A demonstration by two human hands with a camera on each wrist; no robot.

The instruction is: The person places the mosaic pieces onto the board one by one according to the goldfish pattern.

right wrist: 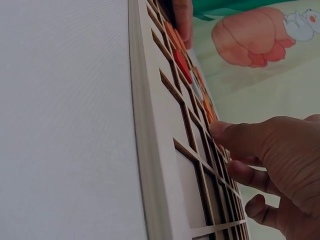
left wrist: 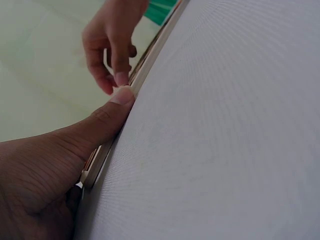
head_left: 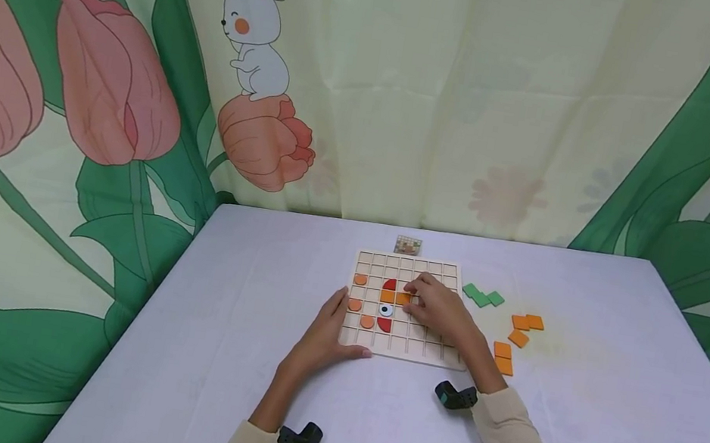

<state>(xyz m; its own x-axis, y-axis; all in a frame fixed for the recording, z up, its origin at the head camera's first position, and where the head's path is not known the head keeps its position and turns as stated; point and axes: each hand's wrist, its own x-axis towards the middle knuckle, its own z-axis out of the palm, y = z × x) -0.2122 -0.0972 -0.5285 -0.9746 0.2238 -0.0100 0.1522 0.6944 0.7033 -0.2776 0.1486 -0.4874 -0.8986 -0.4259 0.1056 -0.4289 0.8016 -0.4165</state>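
A pale wooden grid board (head_left: 417,346) lies on the table with colored tiles in its cells. My left hand (head_left: 322,331) rests at its near-left corner, fingers along the left side and thumb (left wrist: 112,112) along the near edge. Over the middle of the board, my right hand (head_left: 441,309) pinches an orange square tile (head_left: 403,299) between thumb and fingertips. Beside that tile sits another orange square (head_left: 387,296). A red quarter-round tile (head_left: 390,284) is above it; an eye tile (head_left: 386,310) and a second red tile (head_left: 384,325) are below. Several orange round tiles (head_left: 367,321) occupy cells at left.
Right of the board lie several green tiles (head_left: 480,298) and several loose orange square tiles (head_left: 519,339). A small patterned card (head_left: 408,245) lies behind the board. The table (head_left: 204,352) has a white cloth, with a printed curtain (head_left: 400,106) behind it.
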